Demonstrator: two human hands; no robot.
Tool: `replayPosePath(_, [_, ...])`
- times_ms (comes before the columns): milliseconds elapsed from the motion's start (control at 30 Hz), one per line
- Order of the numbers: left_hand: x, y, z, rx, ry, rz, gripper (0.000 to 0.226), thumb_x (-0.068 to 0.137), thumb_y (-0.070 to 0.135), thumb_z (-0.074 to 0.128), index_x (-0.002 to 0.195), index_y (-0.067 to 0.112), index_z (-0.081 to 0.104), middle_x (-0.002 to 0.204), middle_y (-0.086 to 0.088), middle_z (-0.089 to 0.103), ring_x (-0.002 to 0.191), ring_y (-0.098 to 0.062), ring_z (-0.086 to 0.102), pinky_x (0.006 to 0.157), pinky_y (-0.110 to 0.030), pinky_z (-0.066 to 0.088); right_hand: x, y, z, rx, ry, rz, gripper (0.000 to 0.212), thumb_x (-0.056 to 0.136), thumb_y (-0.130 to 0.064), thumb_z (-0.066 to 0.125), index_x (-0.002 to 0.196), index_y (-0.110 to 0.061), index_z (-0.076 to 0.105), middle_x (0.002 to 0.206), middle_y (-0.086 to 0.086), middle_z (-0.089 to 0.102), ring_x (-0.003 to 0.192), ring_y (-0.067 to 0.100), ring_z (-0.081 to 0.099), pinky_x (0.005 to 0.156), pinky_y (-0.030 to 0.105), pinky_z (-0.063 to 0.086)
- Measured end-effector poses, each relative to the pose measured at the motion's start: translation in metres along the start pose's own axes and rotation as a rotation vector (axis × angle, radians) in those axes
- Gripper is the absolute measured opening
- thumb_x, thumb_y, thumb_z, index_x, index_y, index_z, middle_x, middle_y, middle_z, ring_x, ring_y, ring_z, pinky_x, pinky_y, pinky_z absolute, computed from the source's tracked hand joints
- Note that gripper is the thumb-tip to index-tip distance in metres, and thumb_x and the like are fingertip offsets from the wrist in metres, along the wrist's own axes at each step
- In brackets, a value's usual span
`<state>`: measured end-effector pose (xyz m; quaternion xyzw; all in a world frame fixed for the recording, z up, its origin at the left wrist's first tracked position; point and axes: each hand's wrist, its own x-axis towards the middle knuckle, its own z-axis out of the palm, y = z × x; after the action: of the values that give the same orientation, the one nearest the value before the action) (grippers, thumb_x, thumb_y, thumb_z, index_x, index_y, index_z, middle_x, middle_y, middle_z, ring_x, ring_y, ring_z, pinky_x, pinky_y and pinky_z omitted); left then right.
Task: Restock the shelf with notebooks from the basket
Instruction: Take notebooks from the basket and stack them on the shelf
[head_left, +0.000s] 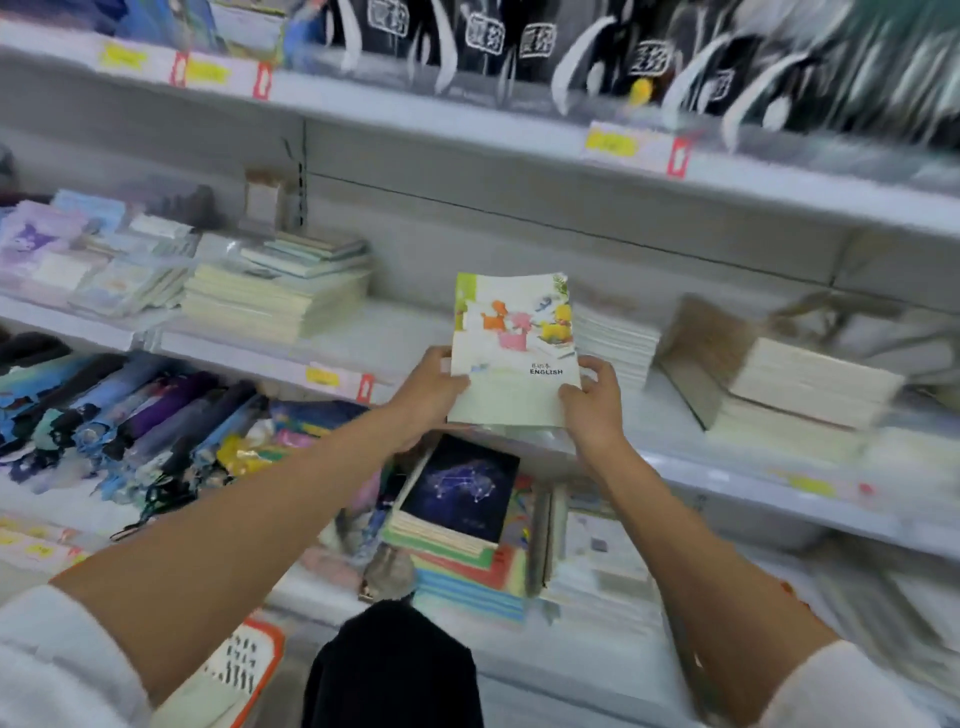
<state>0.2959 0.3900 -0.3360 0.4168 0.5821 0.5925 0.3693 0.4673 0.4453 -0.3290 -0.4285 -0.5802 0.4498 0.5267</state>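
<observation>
Head view: both hands hold a thin bundle of ENGLISH notebooks (511, 353) above the front edge of the middle shelf (374, 338). The left hand (431, 395) curls round the bundle's left edge with its thumb on the cover. The right hand (592, 410) pinches the lower right edge in the same way. The bundle is tilted up and not yet set down. A bare stretch of shelf lies to its left, short of a cream notebook stack (275, 301), and a white stack (618, 343) sits just to its right. Judging by this, restocking is under way. Only a corner of the orange-and-white basket (249, 660) shows, bottom left, so what remains inside cannot be told.
</observation>
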Motion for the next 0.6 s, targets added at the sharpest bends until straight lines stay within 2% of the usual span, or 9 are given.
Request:
replayPosePath(100, [0.027,0.035,0.042,-0.006,-0.044,0.078,0.051,0.092,-0.006,0.044,0.138,0.013,0.031,0.132,-0.012,0.050,0.113,-0.031,0.055,0.088,-0.047,0.053,0.034,-0.019,-0.029,0.037,0.115,0.018,0.035,0.089,0.008,0.038,0.116,-0.014,0.044,0.111,0.008,0.059,0.091,0.020,0.060,0.059,0.020,0.049])
replayPosePath(167, [0.044,0.056,0.067,-0.046,-0.080,0.104,0.058,0.088,-0.013,0.042,0.138,0.012,0.030,0.129,-0.009,0.047,0.112,-0.028,0.053,0.076,-0.039,0.056,0.058,-0.029,-0.045,0.031,0.204,-0.004,0.034,0.089,0.008,0.039,0.112,-0.014,0.048,0.102,0.004,0.060,0.079,0.014,0.057,0.051,0.015,0.044])
replayPosePath(200, [0.052,0.065,0.079,-0.053,-0.083,0.127,0.057,0.086,-0.016,0.042,0.135,0.011,0.035,0.127,-0.011,0.048,0.111,-0.028,0.054,0.074,-0.038,0.057,0.070,-0.033,-0.052,0.024,0.236,-0.027,0.033,0.087,0.009,0.040,0.109,-0.013,0.052,0.101,0.005,0.062,0.078,0.014,0.057,0.054,0.014,0.044])
replayPosePath(267, [0.071,0.077,0.099,-0.029,-0.067,0.174,0.046,0.083,-0.017,0.046,0.119,0.012,0.047,0.121,-0.013,0.054,0.105,-0.030,0.058,0.082,-0.045,0.057,0.095,-0.041,-0.064,0.011,0.262,-0.065,0.033,0.086,0.010,0.043,0.107,-0.007,0.062,0.101,0.008,0.066,0.083,0.019,0.059,0.068,0.021,0.047])
replayPosePath(300, [0.079,0.080,0.107,-0.008,-0.059,0.183,0.042,0.083,-0.016,0.048,0.113,0.013,0.050,0.118,-0.014,0.056,0.103,-0.031,0.060,0.084,-0.048,0.056,0.107,-0.044,-0.070,0.000,0.267,-0.061,0.032,0.086,0.009,0.046,0.110,-0.004,0.063,0.101,0.006,0.065,0.087,0.020,0.058,0.074,0.025,0.047])
replayPosePath(367, [0.097,0.081,0.121,-0.014,-0.041,0.154,0.038,0.084,-0.014,0.052,0.112,0.012,0.054,0.119,-0.015,0.057,0.104,-0.032,0.061,0.078,-0.042,0.058,0.128,-0.045,-0.084,-0.040,0.290,-0.010,0.033,0.088,-0.001,0.056,0.122,-0.002,0.060,0.107,0.004,0.063,0.097,0.022,0.059,0.089,0.030,0.048])
replayPosePath(433, [0.111,0.078,0.132,-0.085,-0.039,0.066,0.039,0.086,-0.012,0.055,0.120,0.007,0.054,0.121,-0.016,0.054,0.106,-0.032,0.061,0.070,-0.031,0.059,0.139,-0.043,-0.098,-0.088,0.252,0.021,0.035,0.088,-0.013,0.065,0.120,-0.002,0.061,0.115,0.009,0.065,0.108,0.026,0.061,0.099,0.035,0.047])
replayPosePath(500, [0.118,0.072,0.135,-0.180,-0.122,-0.038,0.041,0.088,-0.006,0.059,0.127,0.004,0.051,0.124,-0.017,0.055,0.106,-0.030,0.061,0.077,-0.032,0.057,0.138,-0.035,-0.107,-0.107,0.152,0.014,0.033,0.087,-0.020,0.069,0.114,-0.002,0.064,0.116,0.011,0.065,0.109,0.023,0.060,0.098,0.033,0.046])
replayPosePath(600, [0.129,0.057,0.136,-0.093,-0.180,0.025,0.044,0.082,0.003,0.071,0.123,0.006,0.055,0.116,-0.012,0.062,0.095,-0.021,0.062,0.080,-0.028,0.051,0.132,-0.019,-0.118,-0.142,0.010,-0.020,0.050,0.086,-0.019,0.072,0.130,-0.004,0.054,0.110,-0.006,0.060,0.094,0.005,0.056,0.081,0.011,0.041])
